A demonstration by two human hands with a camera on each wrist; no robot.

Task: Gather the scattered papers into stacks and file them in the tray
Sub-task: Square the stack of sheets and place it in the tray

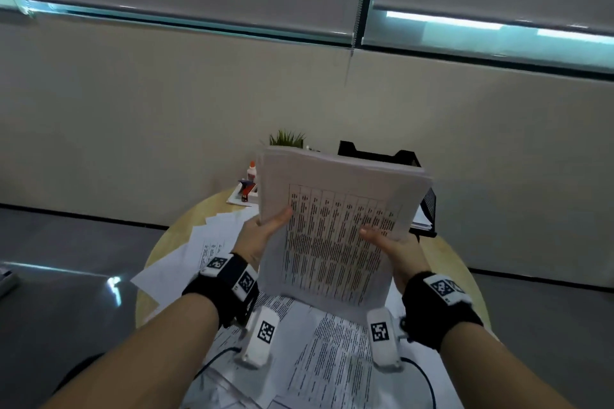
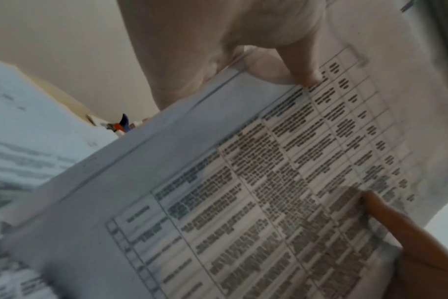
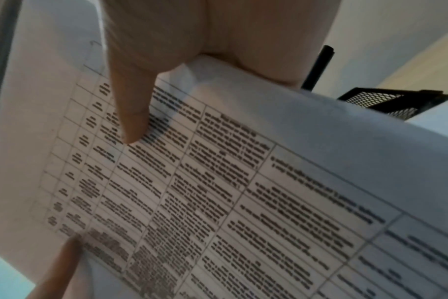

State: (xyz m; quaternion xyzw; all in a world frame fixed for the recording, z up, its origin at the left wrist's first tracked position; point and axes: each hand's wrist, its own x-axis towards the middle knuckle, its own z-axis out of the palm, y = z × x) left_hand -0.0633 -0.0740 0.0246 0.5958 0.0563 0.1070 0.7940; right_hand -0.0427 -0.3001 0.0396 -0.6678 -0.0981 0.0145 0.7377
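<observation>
Both hands hold a thick stack of printed papers [image 1: 332, 226] tilted up above the round wooden table [image 1: 202, 209]. The top sheet shows a table of text. My left hand [image 1: 269, 226] grips the stack's left edge, thumb on the front. My right hand [image 1: 382, 239] grips its right edge the same way. In the left wrist view the thumb [image 2: 297, 68] presses on the stack [image 2: 230, 192]. In the right wrist view the thumb [image 3: 131, 113] lies on the printed sheet [image 3: 243, 182]. A black mesh tray [image 1: 378, 153] stands behind the stack, partly hidden, and shows in the right wrist view as the tray [image 3: 371, 101].
Loose printed sheets [image 1: 332, 362] cover the table under my wrists, and more papers [image 1: 212, 242] fan out at the left. A glue bottle [image 1: 251, 173], a small white holder [image 1: 244, 194] and a green plant [image 1: 287, 138] sit at the table's far side by the wall.
</observation>
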